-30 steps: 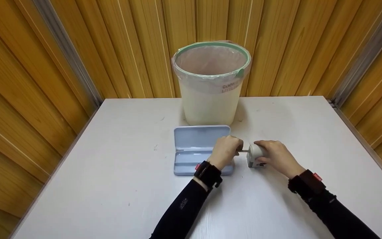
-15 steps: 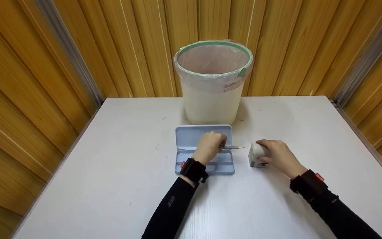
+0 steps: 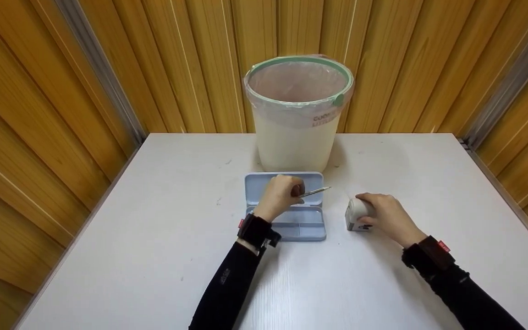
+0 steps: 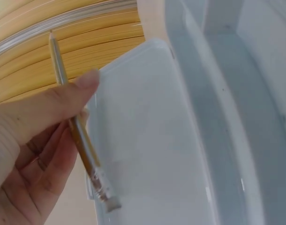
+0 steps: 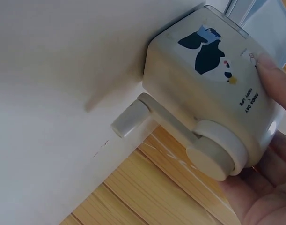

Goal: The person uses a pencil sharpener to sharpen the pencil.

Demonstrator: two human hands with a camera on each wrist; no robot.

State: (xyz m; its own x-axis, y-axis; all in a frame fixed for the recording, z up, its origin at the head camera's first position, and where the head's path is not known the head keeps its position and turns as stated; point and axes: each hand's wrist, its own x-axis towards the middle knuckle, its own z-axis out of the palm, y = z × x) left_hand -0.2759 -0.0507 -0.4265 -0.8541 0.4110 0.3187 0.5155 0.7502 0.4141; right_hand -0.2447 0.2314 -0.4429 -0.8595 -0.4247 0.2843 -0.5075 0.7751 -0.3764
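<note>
In the head view my left hand [image 3: 280, 195] pinches a pencil [image 3: 315, 191] above the pencil case [image 3: 312, 230], its point toward the right. The left wrist view shows the pencil [image 4: 81, 140] between thumb and fingers, sharp tip up and eraser end down. Light blue, the case lies with its lid [image 4: 143, 126] raised and its divided tray bare where visible. Right of the case, my right hand [image 3: 390, 217] grips a white crank pencil sharpener [image 3: 354, 214] standing on the table. The right wrist view shows the sharpener's [image 5: 175, 61] panda print and its crank handle [image 5: 171, 121].
A tall cream bin [image 3: 296, 142] with a green rim and a plastic liner stands right behind the case. The white table [image 3: 177, 206] is bordered by wood-patterned walls [image 3: 218, 68] at the back and both sides.
My left hand has drawn the pencil out of the sharpener, moving left and up over the case, and the pencil's point has tipped upward. My right hand stays on the sharpener.
</note>
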